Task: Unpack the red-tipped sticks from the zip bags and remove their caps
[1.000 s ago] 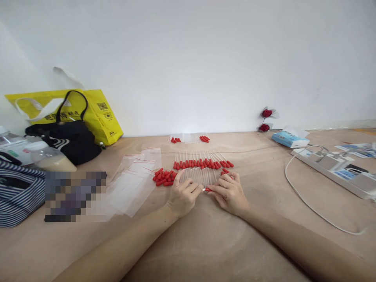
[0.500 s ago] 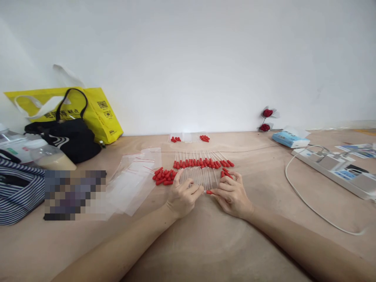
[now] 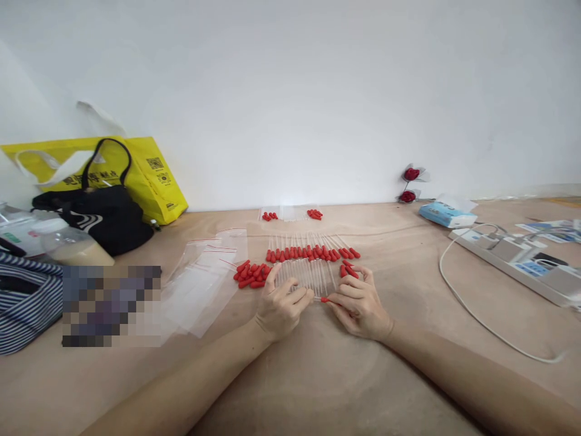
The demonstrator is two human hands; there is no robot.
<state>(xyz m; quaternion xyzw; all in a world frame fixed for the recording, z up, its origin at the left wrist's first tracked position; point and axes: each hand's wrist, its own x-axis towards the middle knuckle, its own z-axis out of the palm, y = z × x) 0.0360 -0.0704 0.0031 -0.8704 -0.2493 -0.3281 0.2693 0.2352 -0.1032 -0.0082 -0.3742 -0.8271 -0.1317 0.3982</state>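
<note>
Left hand (image 3: 282,304) pinches a thin, probably brittle glass tube (image 3: 318,298) near its end; right hand (image 3: 359,304) pinches the soft-looking red bulb (image 3: 325,299).

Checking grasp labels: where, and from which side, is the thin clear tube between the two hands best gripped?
On its bare shaft, from the left. The clear tube lies crosswise with the red cap at its right end, pinched by the right hand; the left hand pinches the shaft. Being thin, it probably suits a fingertip pinch.

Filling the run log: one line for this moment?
left hand: holds clear tube | right hand: holds red cap | beyond: capped tubes
</note>
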